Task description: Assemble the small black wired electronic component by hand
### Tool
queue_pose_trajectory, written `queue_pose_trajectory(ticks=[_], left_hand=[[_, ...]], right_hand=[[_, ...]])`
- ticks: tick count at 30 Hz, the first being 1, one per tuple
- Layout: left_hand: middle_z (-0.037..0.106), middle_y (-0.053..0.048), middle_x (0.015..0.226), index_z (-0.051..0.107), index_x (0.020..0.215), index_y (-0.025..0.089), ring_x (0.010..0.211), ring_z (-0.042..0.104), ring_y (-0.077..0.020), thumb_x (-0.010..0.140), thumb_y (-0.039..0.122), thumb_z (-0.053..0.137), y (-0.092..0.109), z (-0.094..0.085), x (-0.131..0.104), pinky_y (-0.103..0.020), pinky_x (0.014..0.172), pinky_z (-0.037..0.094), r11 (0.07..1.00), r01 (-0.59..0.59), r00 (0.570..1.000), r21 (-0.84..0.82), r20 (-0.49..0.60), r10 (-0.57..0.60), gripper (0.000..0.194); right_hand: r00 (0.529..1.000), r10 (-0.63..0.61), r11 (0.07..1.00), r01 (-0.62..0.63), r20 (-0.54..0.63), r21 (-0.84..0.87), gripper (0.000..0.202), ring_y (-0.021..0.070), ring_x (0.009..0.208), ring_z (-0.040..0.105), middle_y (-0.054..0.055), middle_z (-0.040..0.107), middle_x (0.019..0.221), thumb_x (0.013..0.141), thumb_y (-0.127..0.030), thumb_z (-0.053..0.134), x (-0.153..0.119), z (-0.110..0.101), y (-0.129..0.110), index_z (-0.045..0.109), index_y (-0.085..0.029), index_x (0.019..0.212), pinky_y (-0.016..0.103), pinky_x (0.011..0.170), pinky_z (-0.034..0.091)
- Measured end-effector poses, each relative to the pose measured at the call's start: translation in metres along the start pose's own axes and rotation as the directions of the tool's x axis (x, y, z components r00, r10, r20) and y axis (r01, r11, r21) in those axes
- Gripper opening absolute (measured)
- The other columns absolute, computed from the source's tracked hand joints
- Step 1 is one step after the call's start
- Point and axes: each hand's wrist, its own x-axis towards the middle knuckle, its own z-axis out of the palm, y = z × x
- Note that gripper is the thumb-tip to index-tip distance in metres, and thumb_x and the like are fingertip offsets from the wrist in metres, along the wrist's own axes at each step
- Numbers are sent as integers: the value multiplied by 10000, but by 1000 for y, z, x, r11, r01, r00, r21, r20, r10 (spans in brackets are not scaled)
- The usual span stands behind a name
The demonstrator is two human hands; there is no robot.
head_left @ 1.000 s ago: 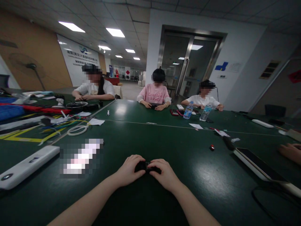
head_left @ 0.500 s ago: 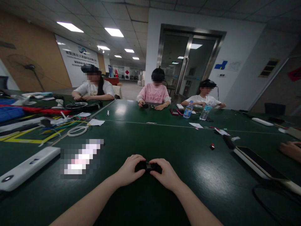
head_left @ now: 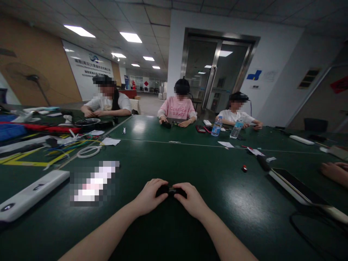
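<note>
Your left hand [head_left: 150,194] and right hand [head_left: 191,197], curled closed, grip opposite ends of the black object [head_left: 172,192] running left to right.

The black object [head_left: 172,192] is small and elongated, with a paler patch mid-length. Gripped at both ends and partly covered there, it lies crosswise, closer to the tabletop's [head_left: 168,163] near edge than its far edge; whether it touches the surface is unclear.

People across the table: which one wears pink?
The middle person, seated between two others; the person at left and the person at right both wear white tops.
</note>
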Motion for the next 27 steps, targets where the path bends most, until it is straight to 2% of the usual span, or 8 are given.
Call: queue_pose_trajectory(ticks=[5,13,19,27], left_hand=[[586,-51,1142,535,1133,240,1096,494,-226,826,292,524,-3,2,0,-401,965,359,1000,15,1000,10,8,-15,312],[581,-37,1129,532,1111,259,1088,500,-232,794,251,553,-1,-1,-2,-401,947,374,999,44,999,-22,29,-43,318],[576,-64,1149,528,1136,235,1108,485,-247,783,325,576,-1,0,-1,-428,971,342,999,23,1000,49,-11,-23,367],[583,-57,1112,554,1062,226,1088,494,-236,772,296,583,3,-1,-1,-415,962,355,998,11,1000,66,-6,-11,300]], right_hand=[[1000,6,1000,-6,1,18,313,203,1037,527,3,599,1084,752,-254,590,-1,-1,0,587,-299,1062,361,917,393],[1000,13,998,-12,-2,55,315,226,1009,533,8,603,1044,735,-335,613,-4,-4,-6,593,-321,1049,385,871,409],[1000,24,997,-22,-13,80,305,226,1010,534,4,603,1046,734,-303,611,-3,-3,-3,600,-322,1038,388,871,410],[999,-39,999,40,-25,32,313,217,1020,532,26,617,1058,732,-301,617,-2,-2,-7,599,-280,1044,386,908,396]])
